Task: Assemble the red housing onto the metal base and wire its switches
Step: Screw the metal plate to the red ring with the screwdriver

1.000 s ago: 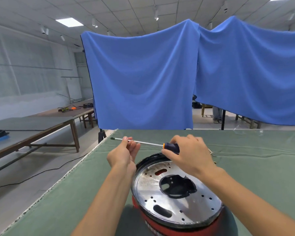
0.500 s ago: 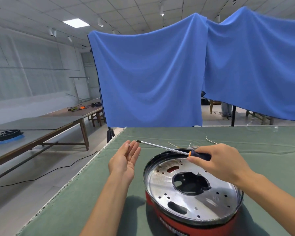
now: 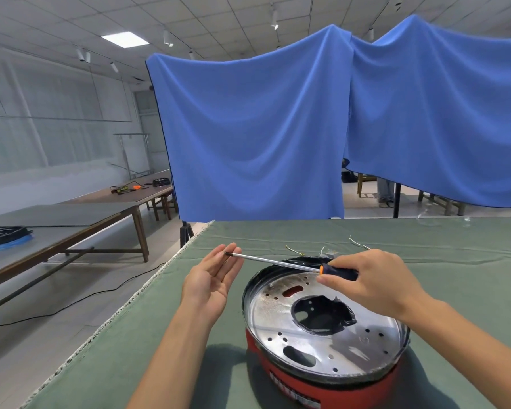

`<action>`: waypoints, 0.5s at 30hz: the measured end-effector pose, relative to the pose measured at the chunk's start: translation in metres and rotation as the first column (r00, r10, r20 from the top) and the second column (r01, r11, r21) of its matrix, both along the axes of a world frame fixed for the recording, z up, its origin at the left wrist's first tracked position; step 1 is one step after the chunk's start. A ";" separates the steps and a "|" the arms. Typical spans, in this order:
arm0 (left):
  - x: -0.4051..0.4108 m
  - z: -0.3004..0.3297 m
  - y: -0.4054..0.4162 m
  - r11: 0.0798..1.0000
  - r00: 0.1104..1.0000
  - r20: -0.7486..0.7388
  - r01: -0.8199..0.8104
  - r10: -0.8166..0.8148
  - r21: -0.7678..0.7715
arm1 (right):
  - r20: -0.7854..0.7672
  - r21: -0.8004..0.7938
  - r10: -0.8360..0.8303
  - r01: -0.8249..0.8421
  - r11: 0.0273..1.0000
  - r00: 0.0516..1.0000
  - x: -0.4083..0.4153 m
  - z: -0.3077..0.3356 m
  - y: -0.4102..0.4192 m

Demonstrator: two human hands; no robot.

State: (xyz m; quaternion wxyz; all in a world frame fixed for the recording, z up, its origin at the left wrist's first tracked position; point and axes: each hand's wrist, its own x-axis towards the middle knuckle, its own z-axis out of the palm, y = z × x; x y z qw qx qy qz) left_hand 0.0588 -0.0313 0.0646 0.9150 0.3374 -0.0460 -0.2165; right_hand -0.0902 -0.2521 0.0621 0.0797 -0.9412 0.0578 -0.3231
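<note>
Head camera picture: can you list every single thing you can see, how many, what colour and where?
metal base: one, shiny silver with holes, sitting on the red housing.
red housing: one, red, on the green table under the base.
screwdriver: one, silver shaft with black and orange handle, held above the base, its tip at the left palm.
wires: a few, pale, on the table behind the base.
green table: one, green cloth cover, in front.
blue cloths: two, blue, hanging behind the table.
side tables: two, grey and brown tops, on the left.
left hand: one, palm up, open, left of the base.
right hand: one, grips the screwdriver handle.
</note>
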 end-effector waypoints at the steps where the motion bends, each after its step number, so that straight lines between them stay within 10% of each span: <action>1: 0.000 0.000 0.000 1.000 1.000 0.009 0.002 -0.002 0.003 | -0.001 0.005 -0.002 0.002 1.000 1.000 -0.001 0.000 0.000; 11: 0.000 -0.002 0.007 0.981 0.965 0.258 -0.098 0.052 0.170 | -0.065 0.035 -0.025 0.027 0.999 0.998 -0.005 0.006 0.001; 15: 0.000 -0.002 0.006 0.984 0.963 0.260 -0.106 0.066 0.141 | -0.201 0.274 0.099 -0.041 0.961 0.975 -0.004 0.013 0.004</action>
